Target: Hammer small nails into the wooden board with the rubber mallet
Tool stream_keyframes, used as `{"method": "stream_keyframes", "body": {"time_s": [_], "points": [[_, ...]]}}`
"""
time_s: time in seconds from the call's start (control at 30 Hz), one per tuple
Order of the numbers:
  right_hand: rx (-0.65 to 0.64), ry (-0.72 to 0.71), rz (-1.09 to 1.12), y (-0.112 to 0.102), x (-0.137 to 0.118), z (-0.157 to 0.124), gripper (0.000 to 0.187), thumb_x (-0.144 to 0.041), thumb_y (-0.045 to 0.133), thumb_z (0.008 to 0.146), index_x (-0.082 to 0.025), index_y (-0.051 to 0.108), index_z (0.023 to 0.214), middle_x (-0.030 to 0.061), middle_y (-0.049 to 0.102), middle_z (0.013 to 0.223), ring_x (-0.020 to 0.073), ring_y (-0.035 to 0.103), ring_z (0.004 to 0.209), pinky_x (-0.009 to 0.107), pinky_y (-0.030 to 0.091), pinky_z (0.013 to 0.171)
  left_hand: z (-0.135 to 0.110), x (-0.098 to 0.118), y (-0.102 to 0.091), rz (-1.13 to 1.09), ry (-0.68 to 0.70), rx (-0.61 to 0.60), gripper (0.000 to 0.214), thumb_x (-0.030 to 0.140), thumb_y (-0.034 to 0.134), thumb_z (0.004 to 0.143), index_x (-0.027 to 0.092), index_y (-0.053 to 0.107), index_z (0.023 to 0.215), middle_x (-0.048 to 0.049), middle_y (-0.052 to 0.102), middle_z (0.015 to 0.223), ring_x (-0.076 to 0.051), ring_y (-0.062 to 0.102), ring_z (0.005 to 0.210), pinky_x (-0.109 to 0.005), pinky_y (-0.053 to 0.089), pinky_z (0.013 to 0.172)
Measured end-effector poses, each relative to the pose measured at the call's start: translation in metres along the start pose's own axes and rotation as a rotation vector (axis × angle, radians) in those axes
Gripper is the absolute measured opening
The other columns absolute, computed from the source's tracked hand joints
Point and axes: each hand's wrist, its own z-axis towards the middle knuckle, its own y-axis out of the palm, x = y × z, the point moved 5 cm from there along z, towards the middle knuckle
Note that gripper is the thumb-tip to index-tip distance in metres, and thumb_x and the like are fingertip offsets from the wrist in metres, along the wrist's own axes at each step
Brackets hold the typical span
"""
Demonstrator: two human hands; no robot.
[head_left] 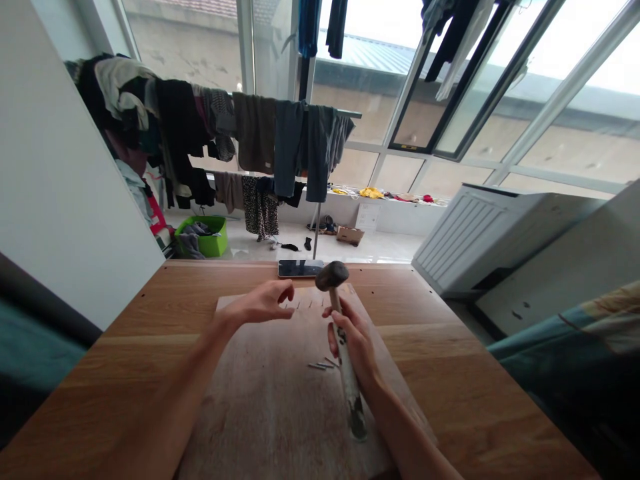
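My right hand is wrapped round the pale, worn handle of a rubber mallet; its dark head is raised over the far part of a wooden board. Several thin nails stand in a row near the board's far edge, between my two hands. Beside the left end of that row is my left hand, thumb and curved forefinger apart, with nothing visible held between them. A few loose nails lie on the board, left of the mallet's handle.
Under the board is a wooden table; a phone lies at its far edge. Beyond stand a clothes rack with hanging laundry and a green basket. A white cabinet-like appliance is at the right.
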Motion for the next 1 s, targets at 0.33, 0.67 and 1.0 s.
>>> {"method": "stream_keyframes", "body": {"time_s": [0.33, 0.67, 1.0], "points": [[0.121, -0.022, 0.045, -0.016, 0.000, 0.007, 0.028, -0.041, 0.064, 0.080, -0.020, 0.060, 0.099, 0.0016, 0.067, 0.094, 0.0039, 0.044, 0.036, 0.020, 0.032, 0.029, -0.007, 0.089, 0.097, 0.285, 0.283, -0.346, 0.010, 0.019, 0.071, 0.072, 0.018, 0.068, 0.082, -0.0100, 0.073, 0.089, -0.024, 0.066, 0.073, -0.033, 0.047, 0.058], [0.093, -0.013, 0.025, -0.012, 0.000, 0.006, 0.025, -0.040, 0.063, 0.082, -0.021, 0.060, 0.098, 0.0023, 0.068, 0.095, 0.0048, 0.046, 0.037, 0.021, 0.032, 0.032, -0.006, 0.083, 0.079, 0.232, 0.278, -0.308, 0.015, 0.008, 0.062, 0.072, 0.021, 0.064, 0.065, -0.0025, 0.068, 0.074, -0.017, 0.059, 0.062, -0.029, 0.044, 0.056], [0.050, 0.012, 0.009, -0.005, 0.000, 0.002, 0.023, -0.040, 0.061, 0.084, -0.020, 0.061, 0.095, -0.0007, 0.065, 0.078, 0.0051, 0.042, 0.034, 0.020, 0.031, 0.031, -0.015, -0.005, 0.009, -0.175, 0.065, 0.283, 0.026, 0.024, 0.057, 0.088, 0.021, 0.064, 0.112, -0.0007, 0.069, 0.085, -0.015, 0.062, 0.074, -0.025, 0.048, 0.069]]}}
